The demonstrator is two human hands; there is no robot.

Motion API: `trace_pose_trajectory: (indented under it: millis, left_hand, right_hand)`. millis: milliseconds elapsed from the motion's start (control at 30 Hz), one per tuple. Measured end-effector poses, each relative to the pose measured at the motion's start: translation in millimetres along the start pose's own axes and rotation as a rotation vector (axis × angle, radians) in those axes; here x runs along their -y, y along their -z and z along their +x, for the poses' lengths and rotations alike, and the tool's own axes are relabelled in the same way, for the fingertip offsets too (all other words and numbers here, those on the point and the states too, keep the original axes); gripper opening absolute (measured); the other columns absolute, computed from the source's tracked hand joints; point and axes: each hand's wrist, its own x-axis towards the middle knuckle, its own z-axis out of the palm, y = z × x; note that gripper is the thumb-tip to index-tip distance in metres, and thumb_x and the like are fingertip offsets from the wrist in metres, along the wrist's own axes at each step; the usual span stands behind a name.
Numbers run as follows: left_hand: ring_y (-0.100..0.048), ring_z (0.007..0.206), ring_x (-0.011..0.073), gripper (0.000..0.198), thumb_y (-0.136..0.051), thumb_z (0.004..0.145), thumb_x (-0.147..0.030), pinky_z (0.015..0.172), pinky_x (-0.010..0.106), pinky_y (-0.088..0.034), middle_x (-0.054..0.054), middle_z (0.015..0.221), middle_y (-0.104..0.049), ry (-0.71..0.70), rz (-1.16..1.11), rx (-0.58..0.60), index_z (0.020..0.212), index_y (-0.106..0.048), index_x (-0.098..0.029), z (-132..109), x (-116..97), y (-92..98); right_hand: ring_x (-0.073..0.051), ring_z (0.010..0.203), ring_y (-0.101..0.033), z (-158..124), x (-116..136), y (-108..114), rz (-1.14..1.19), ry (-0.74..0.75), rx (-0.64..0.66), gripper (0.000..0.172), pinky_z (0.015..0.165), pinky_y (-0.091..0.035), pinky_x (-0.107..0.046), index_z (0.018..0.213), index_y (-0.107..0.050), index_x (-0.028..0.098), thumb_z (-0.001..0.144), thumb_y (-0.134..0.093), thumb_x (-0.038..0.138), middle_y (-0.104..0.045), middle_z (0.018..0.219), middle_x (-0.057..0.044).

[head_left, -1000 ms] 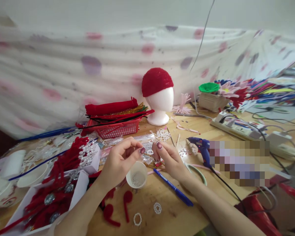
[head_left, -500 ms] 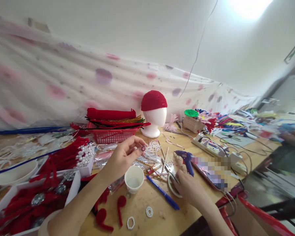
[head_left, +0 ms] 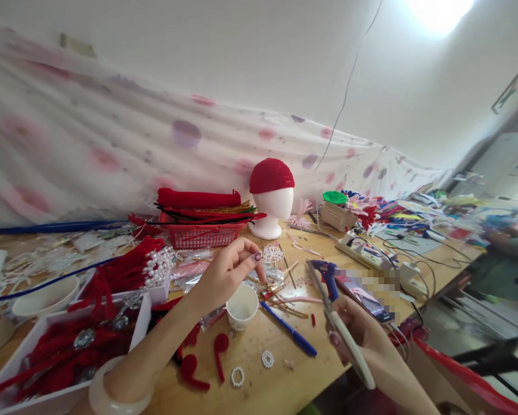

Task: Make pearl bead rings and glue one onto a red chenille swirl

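Observation:
My left hand (head_left: 228, 271) hovers above a white paper cup (head_left: 241, 306), thumb and fingers pinched on something too small to make out. A white bangle sits on that wrist. My right hand (head_left: 362, 337) is lifted at the table's near right edge, closed round the handles of pale-handled scissors (head_left: 343, 331) whose blades point up and away. A blue pen (head_left: 288, 329) lies on the wood between the hands. Two small pearl rings (head_left: 267, 359) and red pipe-cleaner loops (head_left: 219, 349) lie near the front edge.
A white box of red pipe-cleaner pieces (head_left: 68, 351) fills the near left. A red basket (head_left: 200, 233), a foam head with a red cap (head_left: 271, 196), a blue glue gun (head_left: 325, 271), a phone and a power strip (head_left: 366, 251) stand farther back. Another person's sleeve (head_left: 505, 271) shows at right.
My right hand left the left hand, reached right to the scissors on the table and has lifted them. The left hand keeps its pinch above the cup. The view has swung up and right.

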Motion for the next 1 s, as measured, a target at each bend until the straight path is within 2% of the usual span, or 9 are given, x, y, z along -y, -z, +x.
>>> trace_pose_trajectory:
  millis: [100, 233, 433, 633, 833, 1000]
  left_hand:
    - [-0.027, 0.043, 0.0064, 0.017, -0.054, 0.091, -0.035, 0.043, 0.025, -0.018, -0.001, 0.068, -0.068, 0.048, -0.083, 0.042, 0.093, -0.046, -0.020, 0.0, 0.1, -3.3]
    - [-0.027, 0.043, 0.0056, 0.019, -0.056, 0.090, -0.036, 0.043, 0.024, -0.017, -0.002, 0.065, -0.065, 0.072, -0.115, 0.080, 0.093, -0.046, -0.019, -0.3, 0.0, -6.4]
    - [-0.028, 0.043, 0.0054, 0.021, -0.057, 0.091, -0.037, 0.043, 0.025, -0.016, -0.002, 0.063, -0.064, 0.082, -0.139, 0.098, 0.094, -0.047, -0.019, -0.8, 0.8, -9.3]
    - [-0.028, 0.043, 0.0059, 0.016, -0.055, 0.092, -0.034, 0.043, 0.025, -0.017, -0.002, 0.063, -0.064, 0.079, -0.096, 0.065, 0.093, -0.047, -0.019, -1.0, 2.5, -10.4]
    - [-0.028, 0.042, 0.0058, 0.015, -0.054, 0.092, -0.032, 0.042, 0.024, -0.017, -0.002, 0.062, -0.064, 0.103, -0.073, 0.060, 0.093, -0.046, -0.020, -0.3, 1.6, -10.1]
    - [-0.027, 0.041, 0.0051, 0.019, -0.058, 0.088, -0.034, 0.042, 0.024, -0.016, -0.003, 0.059, -0.063, 0.130, -0.145, 0.088, 0.091, -0.046, -0.020, 0.5, 2.0, -9.7]
  right_hand:
    - [-0.008, 0.058, -0.042, -1.2, 7.1, -30.5, 0.173, 0.050, 0.149, 0.054, 0.049, -0.040, -0.018, 0.088, -0.045, 0.021, 0.071, -0.076, 0.062, -0.049, 0.071, 0.004]
    - [-0.004, 0.051, -0.040, 7.9, 15.0, -50.9, 0.306, -0.027, 0.209, 0.060, 0.043, -0.037, -0.014, 0.082, -0.041, 0.021, 0.066, -0.079, 0.064, -0.047, 0.065, 0.007]
    - [-0.001, 0.040, -0.043, 13.1, 13.3, -53.1, 0.352, -0.069, 0.192, 0.061, 0.037, -0.039, -0.012, 0.079, -0.039, 0.021, 0.063, -0.084, 0.059, -0.049, 0.062, 0.009]
    - [-0.001, 0.036, -0.044, 14.1, 5.9, -55.9, 0.375, -0.097, 0.185, 0.059, 0.033, -0.038, -0.012, 0.077, -0.039, 0.021, 0.062, -0.086, 0.055, -0.053, 0.061, 0.008]
    - [-0.002, 0.037, -0.043, 14.5, 3.9, -55.5, 0.371, -0.087, 0.175, 0.059, 0.033, -0.039, -0.012, 0.078, -0.041, 0.021, 0.063, -0.085, 0.057, -0.051, 0.060, 0.009]
    - [-0.003, 0.037, -0.045, 14.2, 1.2, -53.9, 0.372, -0.080, 0.194, 0.062, 0.033, -0.038, -0.013, 0.080, -0.040, 0.021, 0.061, -0.083, 0.062, -0.053, 0.060, 0.007]
